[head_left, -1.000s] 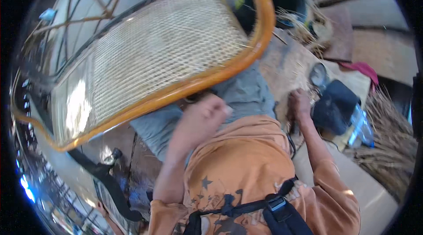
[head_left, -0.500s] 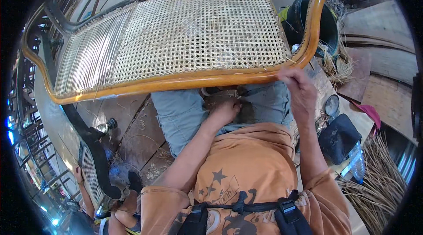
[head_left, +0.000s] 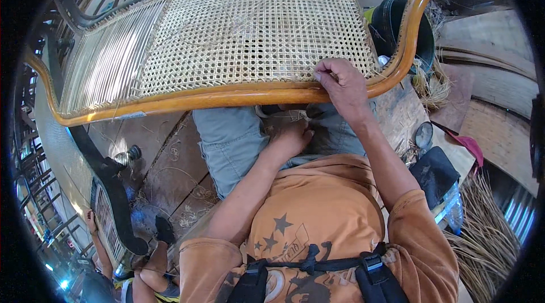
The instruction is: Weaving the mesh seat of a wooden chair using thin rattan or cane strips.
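Fingers (head_left: pixel 325 73) of right hand (head_left: pixel 340 84) pinch cane at seat (head_left: pixel 250 30) edge; left hand (head_left: pixel 292 138) below frame, grip unclear; right part woven, left strip open.

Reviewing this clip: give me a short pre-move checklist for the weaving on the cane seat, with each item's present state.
1. Right hand on the near edge of the woven cane panel: ok, fingers pinch at the rim.
2. Left hand under the orange frame: ok, low at the lap; what it holds, cannot tell.
3. Frame resting over the knees: ok.
4. Strand in the right fingers: cannot tell, too fine.
5. Weave finished on the left side: not ok, only parallel strands there.
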`<state>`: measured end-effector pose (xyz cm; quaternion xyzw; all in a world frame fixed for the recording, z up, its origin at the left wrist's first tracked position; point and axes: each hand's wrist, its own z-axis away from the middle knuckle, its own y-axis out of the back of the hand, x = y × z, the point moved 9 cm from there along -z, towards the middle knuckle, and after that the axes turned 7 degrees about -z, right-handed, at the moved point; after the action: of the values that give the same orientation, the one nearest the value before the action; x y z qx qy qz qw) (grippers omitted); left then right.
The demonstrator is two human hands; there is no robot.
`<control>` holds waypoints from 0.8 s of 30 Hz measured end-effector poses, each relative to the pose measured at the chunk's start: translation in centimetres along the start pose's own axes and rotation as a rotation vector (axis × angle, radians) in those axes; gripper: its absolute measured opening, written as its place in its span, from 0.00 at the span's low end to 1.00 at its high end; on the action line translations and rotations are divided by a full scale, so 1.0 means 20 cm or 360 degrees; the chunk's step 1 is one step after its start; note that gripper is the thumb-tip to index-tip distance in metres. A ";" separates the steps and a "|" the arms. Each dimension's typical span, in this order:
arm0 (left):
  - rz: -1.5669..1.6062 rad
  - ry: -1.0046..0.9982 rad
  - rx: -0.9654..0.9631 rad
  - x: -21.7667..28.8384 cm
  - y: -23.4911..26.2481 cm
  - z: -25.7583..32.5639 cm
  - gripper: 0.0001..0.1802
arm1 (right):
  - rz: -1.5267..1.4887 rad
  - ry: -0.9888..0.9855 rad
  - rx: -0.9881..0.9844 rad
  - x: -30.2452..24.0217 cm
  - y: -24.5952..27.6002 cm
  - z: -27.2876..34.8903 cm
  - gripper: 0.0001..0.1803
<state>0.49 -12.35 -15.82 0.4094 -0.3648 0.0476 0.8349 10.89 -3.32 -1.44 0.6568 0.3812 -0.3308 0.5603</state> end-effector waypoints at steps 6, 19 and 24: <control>0.0035 0.0008 0.0013 -0.01 0.00 0.01 0.15 | 0.0108 0.0071 -0.0076 0.00 -0.05 0.00 0.06; -0.0157 -0.0113 0.0257 0.05 0.09 0.04 0.15 | 0.0451 0.0515 -0.0347 -0.05 -0.14 0.00 0.07; -0.0027 0.0038 -0.0042 -0.02 -0.01 0.01 0.16 | -0.0064 0.0112 0.0075 -0.04 0.08 0.00 0.10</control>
<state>0.13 -12.60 -16.17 0.4008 -0.3518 0.0405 0.8450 11.93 -3.58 -0.02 0.6731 0.4059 -0.3276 0.5242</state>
